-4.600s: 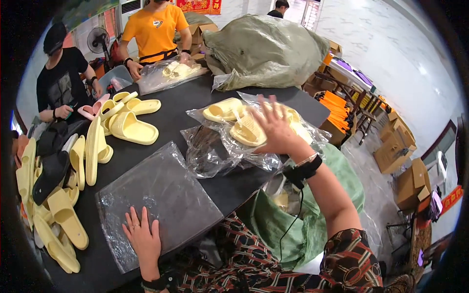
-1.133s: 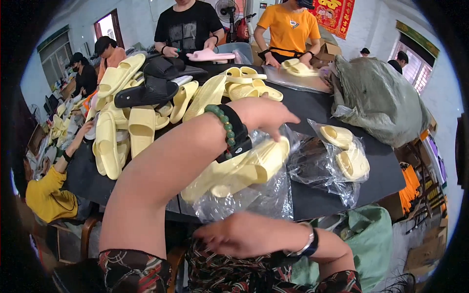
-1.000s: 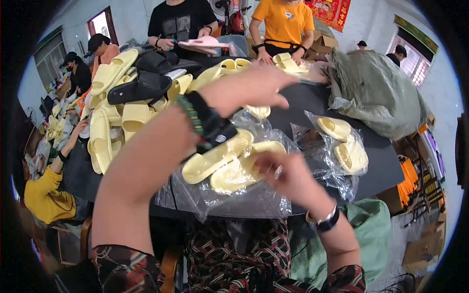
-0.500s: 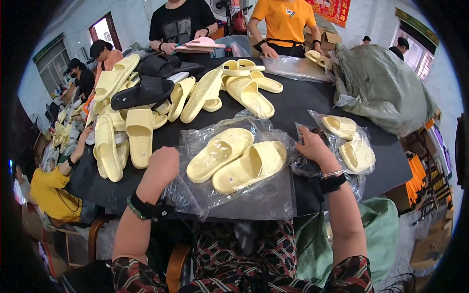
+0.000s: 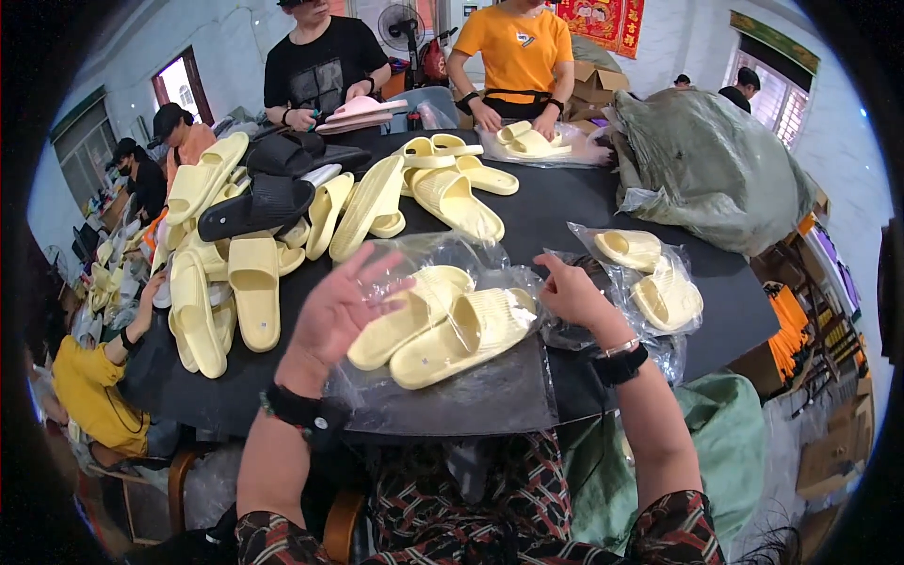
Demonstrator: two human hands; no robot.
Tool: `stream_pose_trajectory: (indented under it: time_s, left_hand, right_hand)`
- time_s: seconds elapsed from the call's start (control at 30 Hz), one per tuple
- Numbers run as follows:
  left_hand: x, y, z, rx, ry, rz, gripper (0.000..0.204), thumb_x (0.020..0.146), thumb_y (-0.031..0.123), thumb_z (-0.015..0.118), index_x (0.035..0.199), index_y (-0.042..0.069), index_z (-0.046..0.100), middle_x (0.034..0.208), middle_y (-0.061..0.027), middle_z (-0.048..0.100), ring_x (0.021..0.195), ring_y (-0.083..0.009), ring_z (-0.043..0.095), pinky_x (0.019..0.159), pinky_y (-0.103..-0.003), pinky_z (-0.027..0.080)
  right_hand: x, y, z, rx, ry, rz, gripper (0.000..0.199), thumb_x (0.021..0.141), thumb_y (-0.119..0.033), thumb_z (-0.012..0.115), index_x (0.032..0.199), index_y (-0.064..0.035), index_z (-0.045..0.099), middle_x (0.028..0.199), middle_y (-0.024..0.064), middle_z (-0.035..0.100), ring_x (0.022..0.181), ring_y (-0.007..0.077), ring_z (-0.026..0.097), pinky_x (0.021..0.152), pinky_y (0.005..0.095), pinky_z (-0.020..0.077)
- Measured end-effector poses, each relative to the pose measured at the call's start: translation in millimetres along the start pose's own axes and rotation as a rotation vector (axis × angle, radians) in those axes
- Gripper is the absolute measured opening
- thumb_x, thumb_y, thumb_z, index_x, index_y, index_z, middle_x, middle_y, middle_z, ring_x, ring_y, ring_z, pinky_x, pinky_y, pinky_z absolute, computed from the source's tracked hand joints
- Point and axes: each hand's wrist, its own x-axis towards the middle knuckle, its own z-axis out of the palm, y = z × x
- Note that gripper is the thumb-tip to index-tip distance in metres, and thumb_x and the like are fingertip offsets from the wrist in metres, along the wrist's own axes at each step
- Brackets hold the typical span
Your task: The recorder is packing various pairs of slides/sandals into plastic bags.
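— Where were the hands at that moment?

— The left hand (image 5: 337,309) hovered with its fingers spread apart, clamped on nothing, just over the left edge of the clear plastic bag (image 5: 471,395). The right hand (image 5: 572,290) rested at the bag's right side, fingers loosely curled against the film; I could not tell whether it actually pinched the plastic.

— And the slippers?

— A pair of pale yellow slippers (image 5: 443,325) lay side by side inside that bag, on the near edge of the black table (image 5: 584,202), right between the two hands.

— How far along did the packing look?

— By my judgement, that pair was already in, but the bag's near end looked loose and flat rather than folded or sealed, so closing it seemed left to do. Just beyond the right hand sat another bagged pair (image 5: 652,278), apparently finished. To the left, a large heap of loose yellow slippers (image 5: 245,273), with a few black ones on top, was unbagged, so plenty remained.

— Anything further out?

— A big grey-green sack (image 5: 716,165) at the table's far right, and across the table a person in an orange shirt (image 5: 516,56) handling another bagged pair beside a person in a black shirt (image 5: 320,61).
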Motion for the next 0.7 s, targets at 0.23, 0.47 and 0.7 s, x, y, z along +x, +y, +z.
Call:
stream_pose_trajectory:
  time_s: [0.23, 0.47, 0.7]
  left_hand:
    - [-14, 61, 6, 0.168, 0.041, 0.04, 0.078, 0.1, 0.021, 0.056, 0.158, 0.005, 0.005, 0.154, -0.0247, 0.036, 0.116, -0.04, 0.062, 0.097, -0.042, 0.053]
    - [-38, 38, -12, 0.538, 0.268, -0.196, 0.077, 0.1, 0.005, 0.049, 0.16, 0.014, 0.001, 0.133, -0.0243, 0.058, 0.095, -0.0321, 0.072, 0.082, -0.038, 0.061]
    - [-38, 32, -63, 0.48, 0.439, -0.233, 0.07, 0.101, 0.013, 0.051, 0.158, 0.01, 0.011, 0.128, -0.0237, 0.061, 0.095, -0.0339, 0.072, 0.077, -0.038, 0.06]
  right_hand:
    - [-77, -126, -13, 0.293, 0.054, -0.12, 0.05, 0.082, 0.002, 0.065, 0.129, -0.0049, 0.05, 0.073, 0.0091, 0.06, 0.063, 0.0195, 0.061, 0.06, 0.0335, 0.0506]
    - [-140, -88, 48, 0.416, -0.134, 0.144, 0.047, 0.087, 0.002, 0.062, 0.131, -0.0024, 0.045, 0.069, 0.0078, 0.059, 0.06, 0.017, 0.064, 0.056, 0.0317, 0.0496]
    - [-145, -78, 35, 0.121, -0.26, 0.078, 0.046, 0.09, -0.006, 0.065, 0.13, -0.0008, 0.045, 0.075, 0.0133, 0.067, 0.064, 0.0271, 0.069, 0.061, 0.0367, 0.0538]
